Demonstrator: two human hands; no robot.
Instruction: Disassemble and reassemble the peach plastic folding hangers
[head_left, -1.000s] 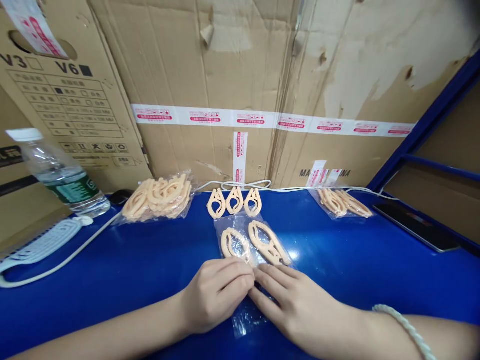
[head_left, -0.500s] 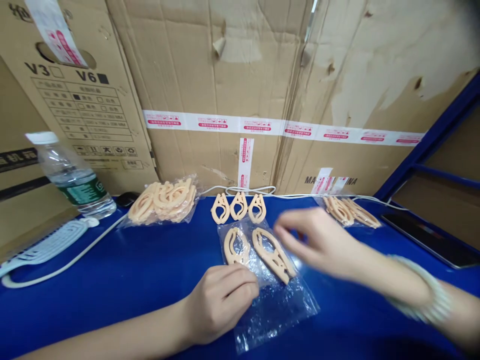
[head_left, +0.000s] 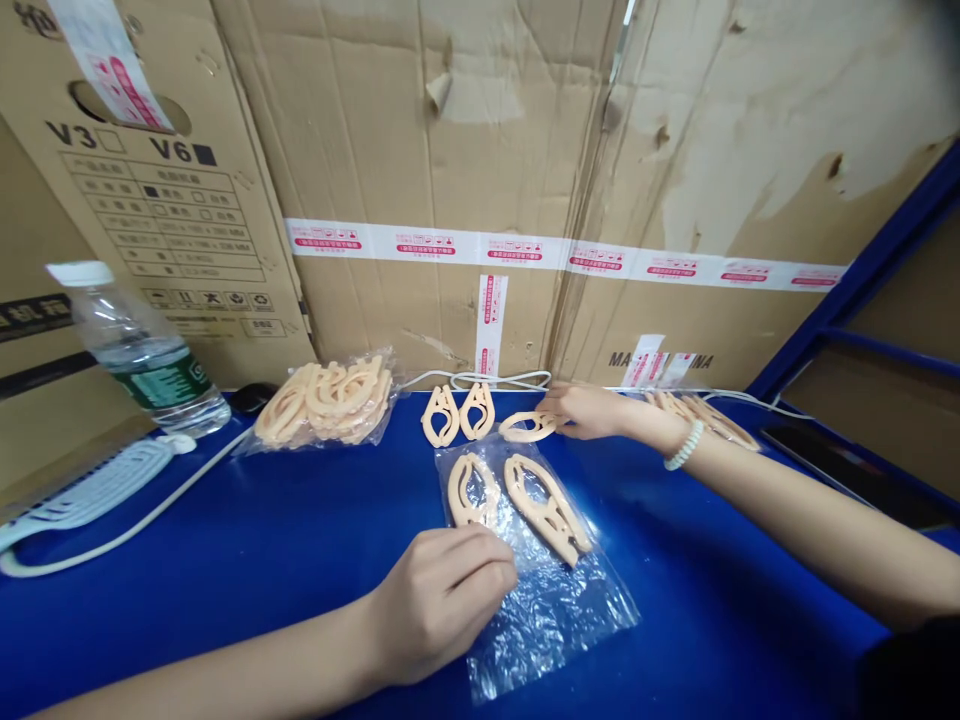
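Note:
On the blue table my left hand (head_left: pixel 450 605) is closed on the left side of a clear plastic bag (head_left: pixel 547 620). One beige folding hanger (head_left: pixel 471 490) runs down under its fingers, and what exactly the fingertips pinch is hidden. Beside it, a second folding hanger (head_left: pixel 546 510) lies slanted on the bag. Further back, my right hand (head_left: pixel 589 410) is closed around the narrow end of another folded hanger (head_left: pixel 527 427), now turned sideways. To its left two more folded hangers (head_left: pixel 459 414) lie side by side.
A bagged pile of hangers (head_left: pixel 326 400) lies back left, near a water bottle (head_left: pixel 154 365) and a white fan-like device (head_left: pixel 97 485) with a cable. Back right are more bagged hangers (head_left: pixel 724 422) and a dark phone (head_left: pixel 847 475). Cardboard (head_left: pixel 420 320) walls the back edge.
My right hand has moved back from beside the bag and taken hold of the rightmost hanger of the back row, which has turned sideways. My left hand has stayed in place.

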